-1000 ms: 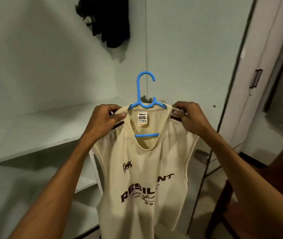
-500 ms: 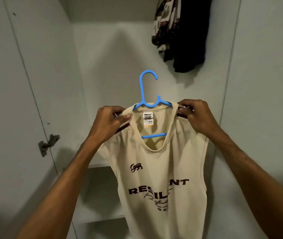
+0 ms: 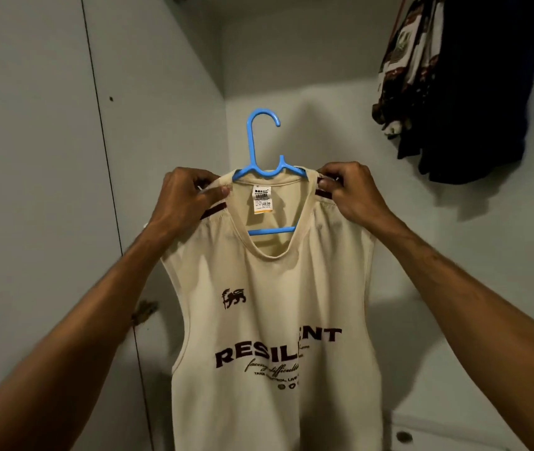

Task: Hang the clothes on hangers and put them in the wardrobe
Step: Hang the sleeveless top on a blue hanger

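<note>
A home wardrobe point(image 3: 161, 92): pale panels, dark clothes point(image 3: 464, 92) hanging.

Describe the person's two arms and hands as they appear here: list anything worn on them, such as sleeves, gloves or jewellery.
No sleeve shows on the left forearm or the right forearm, bare up to the picture's edge. The left hand and right hand wear no gloves; no ring, watch or bracelet shows. The visible nails look short and unpainted.

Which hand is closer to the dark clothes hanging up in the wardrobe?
The right hand. It pinches one shoulder of the tank top, down-left of the dark clothes; the left hand pinches the other shoulder, beyond the blue hanger.
</note>
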